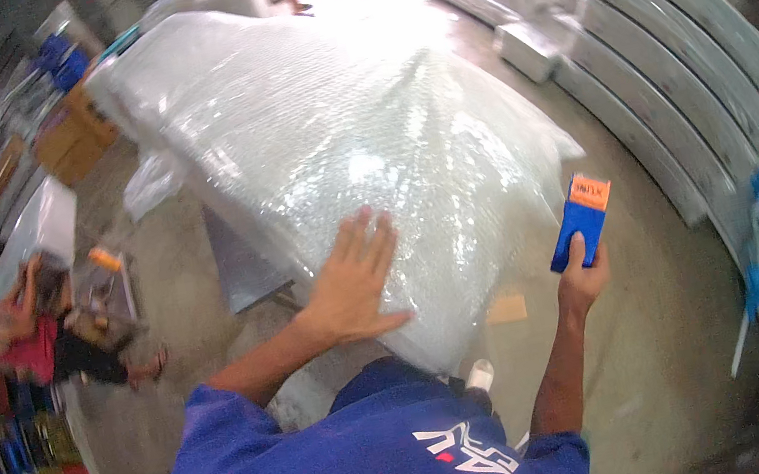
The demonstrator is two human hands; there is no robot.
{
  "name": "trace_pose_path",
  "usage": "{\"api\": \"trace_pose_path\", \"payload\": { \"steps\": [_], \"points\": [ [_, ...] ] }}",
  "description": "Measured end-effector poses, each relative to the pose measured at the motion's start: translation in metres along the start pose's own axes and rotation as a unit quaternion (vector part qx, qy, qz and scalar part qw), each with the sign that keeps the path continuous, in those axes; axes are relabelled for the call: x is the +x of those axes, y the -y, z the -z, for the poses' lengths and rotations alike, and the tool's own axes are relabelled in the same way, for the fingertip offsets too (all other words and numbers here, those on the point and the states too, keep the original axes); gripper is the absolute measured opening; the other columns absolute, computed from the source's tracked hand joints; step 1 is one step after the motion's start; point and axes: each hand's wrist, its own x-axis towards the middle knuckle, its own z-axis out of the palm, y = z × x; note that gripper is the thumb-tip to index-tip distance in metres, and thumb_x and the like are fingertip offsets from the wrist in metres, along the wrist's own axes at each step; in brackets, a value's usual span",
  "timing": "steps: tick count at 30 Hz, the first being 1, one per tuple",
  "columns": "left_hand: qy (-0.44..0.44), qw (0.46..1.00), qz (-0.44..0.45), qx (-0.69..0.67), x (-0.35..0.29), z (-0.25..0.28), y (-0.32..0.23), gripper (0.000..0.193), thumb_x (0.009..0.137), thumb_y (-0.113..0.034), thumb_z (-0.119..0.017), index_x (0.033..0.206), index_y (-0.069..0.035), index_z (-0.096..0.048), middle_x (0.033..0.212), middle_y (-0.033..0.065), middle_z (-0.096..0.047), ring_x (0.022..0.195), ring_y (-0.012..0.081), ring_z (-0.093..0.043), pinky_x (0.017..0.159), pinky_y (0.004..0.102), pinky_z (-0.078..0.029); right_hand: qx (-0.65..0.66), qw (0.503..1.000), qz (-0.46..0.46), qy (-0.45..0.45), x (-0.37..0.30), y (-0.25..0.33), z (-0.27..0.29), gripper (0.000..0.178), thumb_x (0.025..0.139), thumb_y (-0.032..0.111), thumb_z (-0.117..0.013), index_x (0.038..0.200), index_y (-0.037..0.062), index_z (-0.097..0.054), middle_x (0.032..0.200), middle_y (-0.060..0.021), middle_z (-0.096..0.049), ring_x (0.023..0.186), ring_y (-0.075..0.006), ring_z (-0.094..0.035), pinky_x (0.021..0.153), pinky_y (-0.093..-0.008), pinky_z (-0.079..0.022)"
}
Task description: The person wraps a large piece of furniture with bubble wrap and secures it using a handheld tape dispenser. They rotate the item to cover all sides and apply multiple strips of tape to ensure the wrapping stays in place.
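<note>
Left hand (353,287) pressed flat, fingers spread, on the near end of the long clear bubble-wrapped bundle (319,126); right hand (582,277), just beside it, grips a blue rectangular cutter (582,220); keeping the wrap taut likely helps.

hands: 2, left (352,282), right (582,277) | bubble-wrapped bundle (331,134): 1 | blue-orange tool (582,220): 1 | crouching person (21,336): 1 | cardboard boxes (78,138): 2 | grey panels (677,83) along right wall: about 5 | cardboard scrap (506,309): 1
</note>
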Motion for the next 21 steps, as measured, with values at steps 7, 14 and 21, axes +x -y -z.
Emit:
{"api": "trace_pose_path", "payload": {
  "steps": [7, 14, 21],
  "points": [
    [-0.034, 0.992, 0.087, -0.083, -0.012, -0.012, -0.09, 0.092, 0.089, -0.064, -0.061, 0.143, 0.009, -0.049, 0.157, 0.0318, -0.037, 0.148, 0.0502, -0.03, 0.123, 0.0566, -0.023, -0.037, 0.901, 0.31, 0.303, 0.116, 0.132, -0.161, 0.047, 0.095, 0.038, -0.071, 0.116, -0.0026, -0.062, 0.093, -0.0214, -0.073, 0.083, -0.0342, -0.074, 0.075, -0.042, -0.057],
    [-0.236, 0.927, 0.289, -0.033, 0.076, 0.055, 0.035, 0.071, 0.098, -0.046, -0.06, 0.141, 0.01, -0.051, 0.148, 0.03, -0.05, 0.142, 0.0417, -0.044, 0.119, 0.05, -0.032, -0.219, 0.786, 0.459, 0.352, 0.141, 0.19, -0.322, 0.052, 0.095, 0.05, -0.067, 0.103, -0.0006, -0.062, 0.091, -0.0219, -0.074, 0.088, -0.0397, -0.073, 0.081, -0.0497, -0.056],
    [-0.07, 0.947, 0.31, 0.047, 0.154, 0.022, 0.089, 0.09, 0.101, -0.063, -0.04, 0.147, 0.014, -0.041, 0.157, 0.0336, -0.036, 0.152, 0.0435, -0.028, 0.125, 0.0547, -0.016, -0.268, 0.739, 0.482, 0.387, 0.14, 0.184, -0.382, 0.056, 0.092, 0.052, -0.07, 0.111, -0.0005, -0.067, 0.104, -0.0243, -0.072, 0.1, -0.0367, -0.072, 0.091, -0.0473, -0.054]
  ]
}}
